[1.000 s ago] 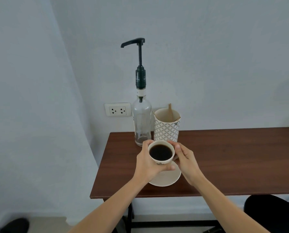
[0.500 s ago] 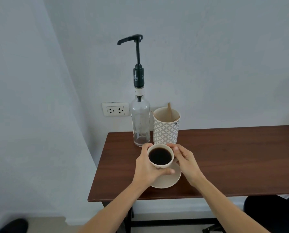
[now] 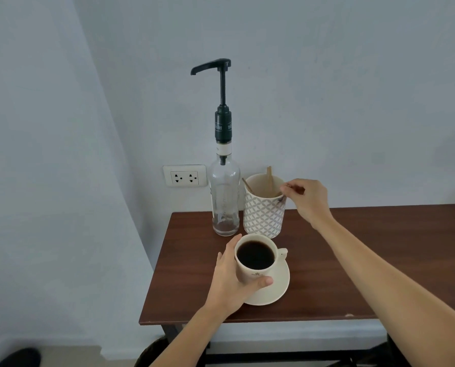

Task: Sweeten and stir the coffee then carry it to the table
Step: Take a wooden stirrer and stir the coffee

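Observation:
A cream cup of black coffee (image 3: 255, 256) sits on a cream saucer (image 3: 276, 290) on the dark wooden table (image 3: 353, 260). My left hand (image 3: 231, 282) wraps the cup's left side, thumb across its front. Behind it stands a patterned holder (image 3: 263, 213) with wooden stir sticks (image 3: 269, 176). My right hand (image 3: 308, 198) hovers at the holder's right rim, with thumb and finger pinched together at a stick's top. A clear glass pump bottle (image 3: 225, 197), nearly empty, stands left of the holder, its black pump head (image 3: 212, 66) pointing left.
A white wall (image 3: 327, 88) runs right behind the table, with a double socket (image 3: 185, 177) left of the bottle. The table's left edge lies close to the cup. A dark chair seat (image 3: 433, 348) shows at the bottom right.
My right hand left the cup and rose to the stick holder's rim. The cup now rests on the saucer, still held by my left hand.

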A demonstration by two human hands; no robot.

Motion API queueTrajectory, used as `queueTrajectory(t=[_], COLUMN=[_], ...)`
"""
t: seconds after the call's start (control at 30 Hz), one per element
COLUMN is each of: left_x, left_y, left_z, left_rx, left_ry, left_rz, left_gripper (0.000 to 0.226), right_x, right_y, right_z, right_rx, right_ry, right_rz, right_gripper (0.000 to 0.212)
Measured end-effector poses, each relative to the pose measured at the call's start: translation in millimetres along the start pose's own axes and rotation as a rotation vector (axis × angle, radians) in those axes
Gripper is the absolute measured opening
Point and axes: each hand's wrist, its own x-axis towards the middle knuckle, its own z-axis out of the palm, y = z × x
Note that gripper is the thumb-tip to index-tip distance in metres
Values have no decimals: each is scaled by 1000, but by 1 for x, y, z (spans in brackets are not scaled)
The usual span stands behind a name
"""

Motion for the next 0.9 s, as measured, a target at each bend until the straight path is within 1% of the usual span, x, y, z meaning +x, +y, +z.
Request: queueTrajectory(t=[0.27,0.4,0.47,0.53,0.6,0.67,0.8,0.9], left_x=[0,0,0,0,0,0,0,0], left_y=[-2,-3,-3,-5,-6,-7,-8,-9], left_z=[-3,-5,-5,-5,-5,-5,-5,-4], left_rx=[-9,-30,-31,-35,-44,-47,-50,-52], left_ry=[-12,-19,-22,-28,-30,-30,-29,-26], left_rz=[-31,-41,-48,-54,-58,-59,-65,-72], left_gripper=[87,87,88,90,91,93,94,95], right_x=[20,14,-2,-22,-38,-51,-70,-80], right_y=[-43,-86,-101,-108,-100,-84,-56,-45], right_z=[-33,-73,-89,-92,-81,-63,-36,-29], right_rx=[23,65,153,165,107,18,-5,-58], right_ry=[145,346,367,273,113,-14,-197,-301], right_rz=[-137,-255,-287,-294,-282,-260,-219,-185], right_gripper=[20,29,28,26,20,23,22,28])
